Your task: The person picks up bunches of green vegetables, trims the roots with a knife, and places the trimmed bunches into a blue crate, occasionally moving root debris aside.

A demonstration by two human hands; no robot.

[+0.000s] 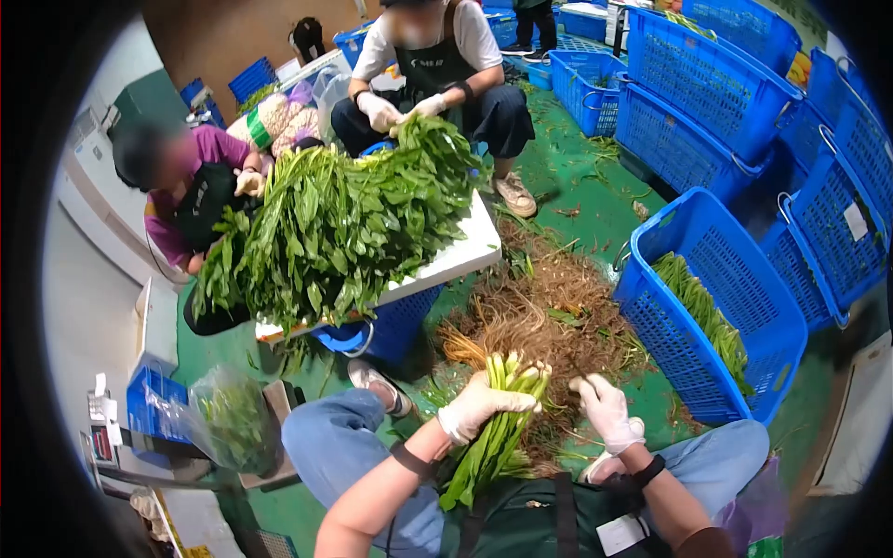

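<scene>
L hand [488, 407] wraps the greens bunch [498, 430] round its stems [512, 374], the best hold, leaves [465, 479] below the grip (prob. light, slippery, stems crisp, leaves bruisable); R hand [606, 409] nearby, fingers narrowed, can't tell if holding anything.

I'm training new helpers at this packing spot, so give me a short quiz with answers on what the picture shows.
1. Which of the wearer's hands grips the bunch of greens?
2. True or false: the blue crate by the wearer's right knee has greens inside.
3. What colour is the board under the big leafy pile?
A) blue
B) white
C) red

Key: 1. The left hand; 2. True; 3. B
</scene>
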